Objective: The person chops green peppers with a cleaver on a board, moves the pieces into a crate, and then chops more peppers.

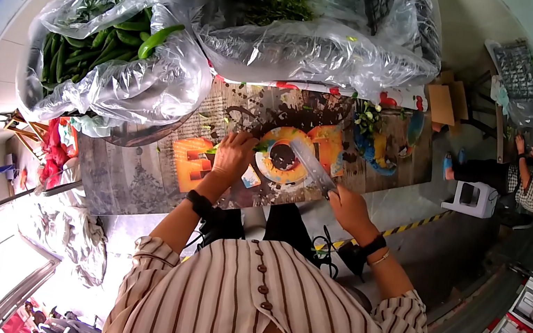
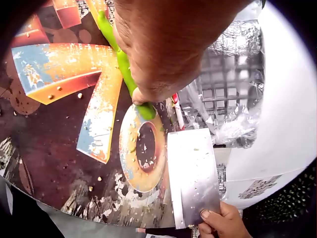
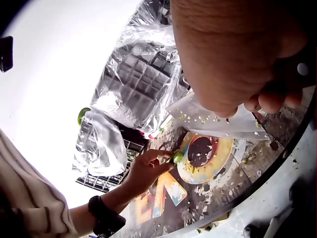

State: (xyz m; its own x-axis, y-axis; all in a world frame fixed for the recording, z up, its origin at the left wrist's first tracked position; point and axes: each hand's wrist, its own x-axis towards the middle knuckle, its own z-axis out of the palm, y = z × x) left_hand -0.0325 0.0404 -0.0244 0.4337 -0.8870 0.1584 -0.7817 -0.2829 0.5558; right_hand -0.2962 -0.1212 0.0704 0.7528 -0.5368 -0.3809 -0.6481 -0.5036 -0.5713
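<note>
Green pepper lies just above the printed table, held at the left hand. We have those fingers curled round it. Can't tell if its end is cut. Our right hand grips the cleaver at the handle, fingers closed; blade near the pepper, not touching. Done so far: pale seeds and small green bits on the tabletop, so we judge some cutting complete. Left: this long piece, plus whole peppers in the plastic-lined crate.

Cream shirt, brown stripes, round brown buttons; black wristbands.
</note>
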